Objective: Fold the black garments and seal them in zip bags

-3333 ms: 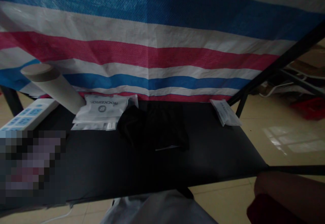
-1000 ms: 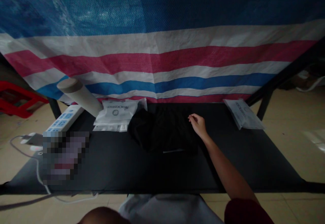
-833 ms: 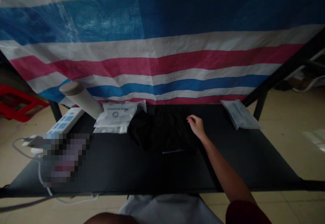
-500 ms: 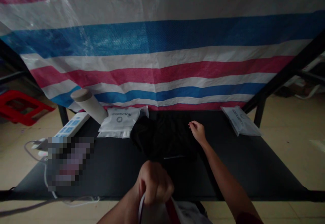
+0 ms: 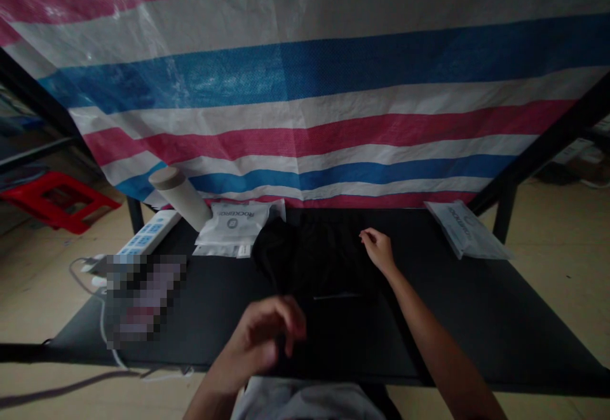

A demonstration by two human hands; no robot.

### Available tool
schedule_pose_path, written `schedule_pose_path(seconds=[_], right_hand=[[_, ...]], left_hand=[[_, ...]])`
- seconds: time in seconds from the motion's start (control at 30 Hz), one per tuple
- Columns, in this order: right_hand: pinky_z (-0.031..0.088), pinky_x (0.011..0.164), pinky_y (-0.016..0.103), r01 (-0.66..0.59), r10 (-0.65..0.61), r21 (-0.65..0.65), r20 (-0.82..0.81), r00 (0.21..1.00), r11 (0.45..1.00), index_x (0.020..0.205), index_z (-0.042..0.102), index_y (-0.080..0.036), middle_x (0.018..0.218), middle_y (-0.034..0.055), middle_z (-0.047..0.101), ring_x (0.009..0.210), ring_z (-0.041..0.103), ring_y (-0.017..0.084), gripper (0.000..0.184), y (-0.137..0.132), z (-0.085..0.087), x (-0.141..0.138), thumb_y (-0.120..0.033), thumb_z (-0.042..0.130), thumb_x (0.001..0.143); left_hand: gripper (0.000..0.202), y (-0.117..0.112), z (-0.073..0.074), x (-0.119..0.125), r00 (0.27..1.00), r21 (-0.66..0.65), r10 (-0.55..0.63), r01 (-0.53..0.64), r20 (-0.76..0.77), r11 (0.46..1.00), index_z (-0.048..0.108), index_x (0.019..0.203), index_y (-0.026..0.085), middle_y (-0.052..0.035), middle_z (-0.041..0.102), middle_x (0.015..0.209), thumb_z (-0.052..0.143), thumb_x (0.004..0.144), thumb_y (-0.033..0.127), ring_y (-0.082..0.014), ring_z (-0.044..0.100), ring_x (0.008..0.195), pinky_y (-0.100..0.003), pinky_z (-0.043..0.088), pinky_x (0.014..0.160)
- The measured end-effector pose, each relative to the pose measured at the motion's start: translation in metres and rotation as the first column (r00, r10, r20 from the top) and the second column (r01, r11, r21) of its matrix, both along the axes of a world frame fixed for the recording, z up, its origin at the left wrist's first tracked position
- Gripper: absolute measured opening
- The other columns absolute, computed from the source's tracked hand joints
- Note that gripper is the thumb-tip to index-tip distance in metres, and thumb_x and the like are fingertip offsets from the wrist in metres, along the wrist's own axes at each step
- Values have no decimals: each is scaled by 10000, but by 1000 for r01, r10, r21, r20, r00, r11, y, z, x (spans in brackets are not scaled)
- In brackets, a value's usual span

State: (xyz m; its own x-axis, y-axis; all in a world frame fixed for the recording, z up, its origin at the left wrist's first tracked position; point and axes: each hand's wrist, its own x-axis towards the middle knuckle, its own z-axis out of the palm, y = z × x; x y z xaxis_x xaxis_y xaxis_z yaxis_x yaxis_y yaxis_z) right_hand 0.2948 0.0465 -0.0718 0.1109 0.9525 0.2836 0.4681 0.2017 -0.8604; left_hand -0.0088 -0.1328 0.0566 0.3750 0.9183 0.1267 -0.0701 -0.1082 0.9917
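Black cloth (image 5: 317,255) lies rumpled around the middle of the dark surface (image 5: 476,318), nearer the back edge than the front. Closest to the person, the left hand (image 5: 257,337) is by the middle of the front edge, fingers loosely curled, thumb apart, nothing visible in its grasp. Near the front left corner a pale cable (image 5: 102,331) hangs over the edge; a sideways sweep of the left forearm might catch it and tug it. A pale strip (image 5: 336,297) shows along the cloth's near side; if the cloth were dragged, whatever that belongs to could slide unseen, dark being on dark. Farther in, the right hand (image 5: 379,248) is at the cloth's right side, fingertips drawn together; whether they pinch a fold, I cannot tell. Toward the back left corner, a frosted pouch (image 5: 233,223) lies beside the cloth, and another pouch (image 5: 464,229) by the back right corner; the contents of both are indistinct. Behind the left pouch, a capped bottle (image 5: 183,201) appears tilted, its inside hidden; a bump from the pouch could topple it.
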Motion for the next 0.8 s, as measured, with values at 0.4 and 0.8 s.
schedule_pose_path(seconds=[0.4, 0.8], right_hand=[[409, 635, 303, -20, 29, -62, 158, 987, 998, 766, 667, -208, 665, 43, 679, 649, 641, 221, 326, -3, 3, -2, -462, 484, 857], [408, 617, 282, -30, 37, -50, 152, 988, 998, 765, 667, -203, 674, 38, 678, 643, 632, 201, 309, -4, 11, -4, -414, 467, 870]], left_hand=[[360, 77, -89, -62, 276, 398, 600, -537, -751, 744, 635, 955, 155, -115, 592, 940, 540, 844, 485, -308, 557, 961, -491, 447, 901], [462, 118, -58, 67, 533, 372, 159, 319, -831, 872, 565, 1246, 237, -110, 452, 1452, 592, 863, 495, -350, 328, 1397, -588, 264, 1126]])
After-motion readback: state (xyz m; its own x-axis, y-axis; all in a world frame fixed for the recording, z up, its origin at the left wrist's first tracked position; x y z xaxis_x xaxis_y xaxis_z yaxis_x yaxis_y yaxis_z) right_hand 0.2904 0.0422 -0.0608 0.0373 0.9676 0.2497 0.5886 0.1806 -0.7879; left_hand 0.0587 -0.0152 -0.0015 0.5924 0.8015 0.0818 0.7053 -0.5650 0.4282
